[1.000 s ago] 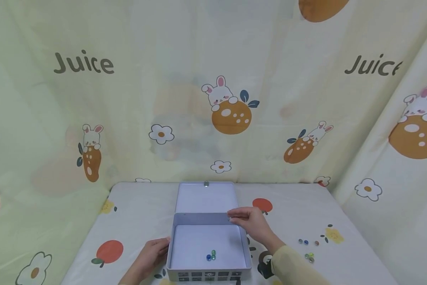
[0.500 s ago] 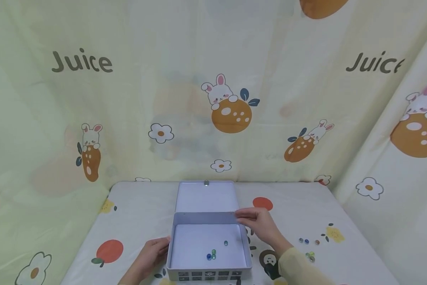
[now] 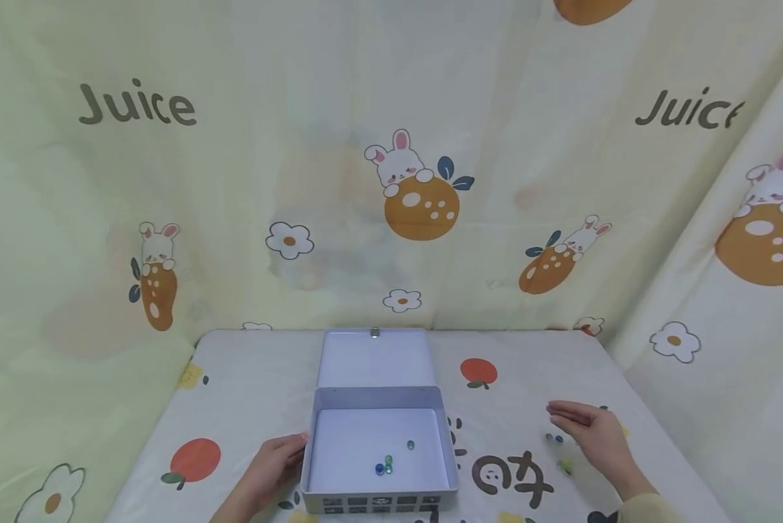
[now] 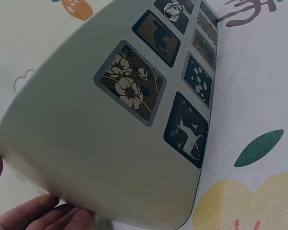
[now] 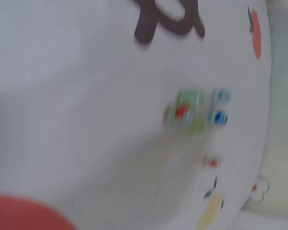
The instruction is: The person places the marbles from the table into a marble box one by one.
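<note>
An open tin box (image 3: 379, 501) stands on the table, its lid (image 3: 373, 357) tipped back behind it. Inside lie several glass marbles: a blue marble (image 3: 380, 469) against two green ones, and a teal marble (image 3: 410, 444) apart to the right. My left hand (image 3: 270, 468) rests along the box's left wall; in the left wrist view its fingers (image 4: 67, 216) touch the corner beside the printed front. Over loose marbles at the right hovers my right hand (image 3: 597, 439), fingers extended, holding nothing visible. Below it are green marbles (image 5: 189, 98), a blue marble (image 5: 219, 117) and an orange-red marble (image 5: 212, 161).
A patterned cloth (image 3: 254, 378) covers the table, with printed fruit and lettering. Behind and at both sides hang curtains (image 3: 339, 181) with rabbit prints. A blurred red shape (image 5: 24, 215) fills the right wrist view's lower left corner; I cannot tell what it is.
My right hand let a teal marble drop into the box, then moved right and over the loose marbles. My left hand has stayed at the box's left wall.
</note>
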Action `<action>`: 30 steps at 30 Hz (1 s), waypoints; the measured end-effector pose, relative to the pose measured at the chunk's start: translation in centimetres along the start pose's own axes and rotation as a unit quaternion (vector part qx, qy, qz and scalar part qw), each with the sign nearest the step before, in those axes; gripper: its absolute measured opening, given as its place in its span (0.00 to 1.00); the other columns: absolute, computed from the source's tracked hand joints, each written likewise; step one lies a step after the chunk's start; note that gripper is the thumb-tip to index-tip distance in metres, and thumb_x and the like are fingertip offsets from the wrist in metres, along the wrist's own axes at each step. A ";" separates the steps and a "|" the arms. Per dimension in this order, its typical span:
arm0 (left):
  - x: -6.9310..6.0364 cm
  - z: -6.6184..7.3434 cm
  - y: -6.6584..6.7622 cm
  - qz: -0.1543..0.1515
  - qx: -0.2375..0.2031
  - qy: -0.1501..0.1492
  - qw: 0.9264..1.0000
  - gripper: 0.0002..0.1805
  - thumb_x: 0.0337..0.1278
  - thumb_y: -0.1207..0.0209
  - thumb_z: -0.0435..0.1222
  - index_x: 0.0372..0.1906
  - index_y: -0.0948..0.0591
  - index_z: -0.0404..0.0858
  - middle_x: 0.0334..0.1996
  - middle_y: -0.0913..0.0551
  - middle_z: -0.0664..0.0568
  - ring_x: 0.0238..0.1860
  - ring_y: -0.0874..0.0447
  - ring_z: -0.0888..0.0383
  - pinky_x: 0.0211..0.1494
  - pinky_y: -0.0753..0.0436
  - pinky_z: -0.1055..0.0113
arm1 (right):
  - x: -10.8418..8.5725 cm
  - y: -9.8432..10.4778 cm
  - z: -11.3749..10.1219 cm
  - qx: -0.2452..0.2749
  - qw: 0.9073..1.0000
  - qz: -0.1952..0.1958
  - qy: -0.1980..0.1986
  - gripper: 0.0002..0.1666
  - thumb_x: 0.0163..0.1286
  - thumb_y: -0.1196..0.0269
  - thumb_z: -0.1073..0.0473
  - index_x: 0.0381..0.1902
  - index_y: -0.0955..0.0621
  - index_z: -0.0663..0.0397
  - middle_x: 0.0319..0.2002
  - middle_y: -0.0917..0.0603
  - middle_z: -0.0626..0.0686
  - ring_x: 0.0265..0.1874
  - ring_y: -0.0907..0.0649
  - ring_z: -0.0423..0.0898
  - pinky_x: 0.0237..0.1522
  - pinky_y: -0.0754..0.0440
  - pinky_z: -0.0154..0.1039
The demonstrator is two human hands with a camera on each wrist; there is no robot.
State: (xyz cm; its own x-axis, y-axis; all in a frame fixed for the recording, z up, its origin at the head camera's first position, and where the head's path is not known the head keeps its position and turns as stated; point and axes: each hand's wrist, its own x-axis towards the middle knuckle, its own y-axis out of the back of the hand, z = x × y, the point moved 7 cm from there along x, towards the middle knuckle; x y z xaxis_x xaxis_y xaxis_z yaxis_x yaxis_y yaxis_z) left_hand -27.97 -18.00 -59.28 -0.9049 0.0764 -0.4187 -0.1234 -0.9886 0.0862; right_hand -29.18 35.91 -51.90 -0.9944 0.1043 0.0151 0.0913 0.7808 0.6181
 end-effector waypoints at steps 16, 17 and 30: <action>-0.2 0.1 0.1 0.000 0.011 0.009 1.000 0.32 0.78 0.49 0.46 0.65 0.27 0.20 0.67 0.27 0.28 0.70 0.28 0.34 0.69 0.20 0.43 | -0.2 3.1 6.4 -0.117 0.991 0.053 -0.032 0.19 0.66 0.30 0.59 0.53 0.14 0.60 0.46 0.08 0.57 0.34 0.29 0.09 0.57 0.20 0.59; -0.2 0.1 0.1 -0.001 0.010 0.009 1.000 0.32 0.78 0.49 0.46 0.65 0.28 0.20 0.67 0.27 0.28 0.70 0.28 0.34 0.69 0.20 0.43 | -0.1 3.1 6.8 -0.112 0.992 0.050 -0.039 0.19 0.66 0.30 0.59 0.54 0.14 0.61 0.47 0.09 0.58 0.35 0.23 0.14 0.58 0.21 0.61; -0.2 0.2 0.0 -0.013 0.005 -0.002 1.000 0.35 0.77 0.48 0.49 0.66 0.28 0.19 0.68 0.28 0.27 0.71 0.29 0.33 0.70 0.22 0.42 | 1.5 0.0 9.1 -0.205 0.976 -0.008 -0.073 0.15 0.67 0.34 0.66 0.51 0.14 0.61 0.50 0.11 0.62 0.58 0.19 0.68 0.56 0.20 0.67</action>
State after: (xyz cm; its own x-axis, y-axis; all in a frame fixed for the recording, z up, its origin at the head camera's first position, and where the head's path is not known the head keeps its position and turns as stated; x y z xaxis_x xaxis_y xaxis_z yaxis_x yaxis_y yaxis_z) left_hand -27.87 -18.03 -59.00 -0.9030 0.1029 -0.4172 -0.1508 -0.9850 0.0835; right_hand -30.19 41.66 -59.03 -0.9748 0.2040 -0.0904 0.0175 0.4738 0.8805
